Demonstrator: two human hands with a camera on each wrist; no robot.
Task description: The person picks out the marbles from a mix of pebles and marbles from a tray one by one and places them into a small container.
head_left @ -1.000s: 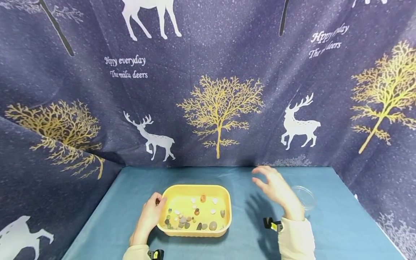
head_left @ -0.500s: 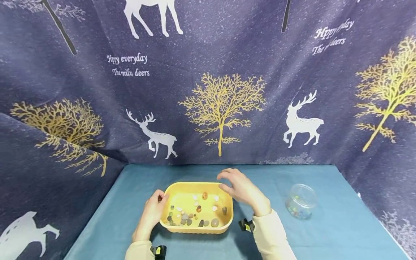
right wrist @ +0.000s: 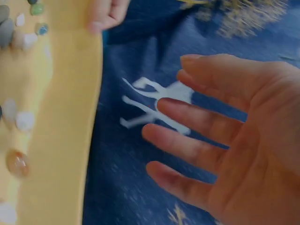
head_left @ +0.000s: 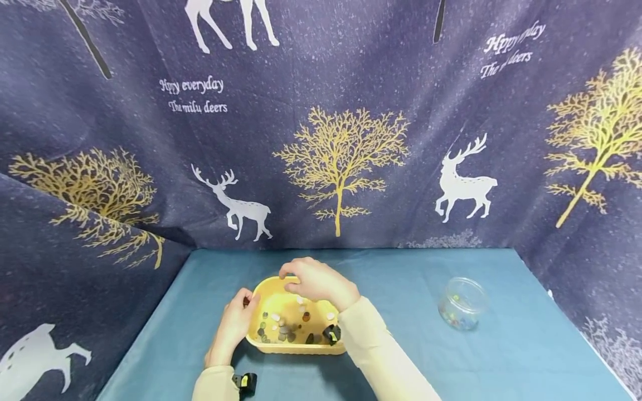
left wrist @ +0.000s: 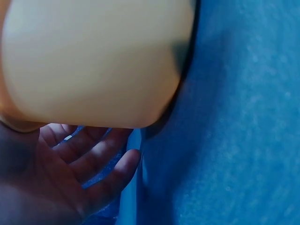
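Note:
A yellow plastic basin stands on the table with several pebbles and small stones inside, some grey, white, green and brown. My left hand holds its left rim; in the left wrist view, fingers lie beside the outer wall and the thumb goes over the rim. My right hand hovers over the basin's far side, fingers loosely bent and apart, holding nothing. The right wrist view shows that hand with a bare palm. My right forearm hides the basin's right part.
A clear round jar with several small coloured pieces in it stands on the right of the blue tablecloth. Behind the table hangs a dark blue curtain with printed deer and trees.
My right hand has swept left, from near the clear jar to above the basin, uncovering the jar. My left hand has stayed at the basin's left rim.

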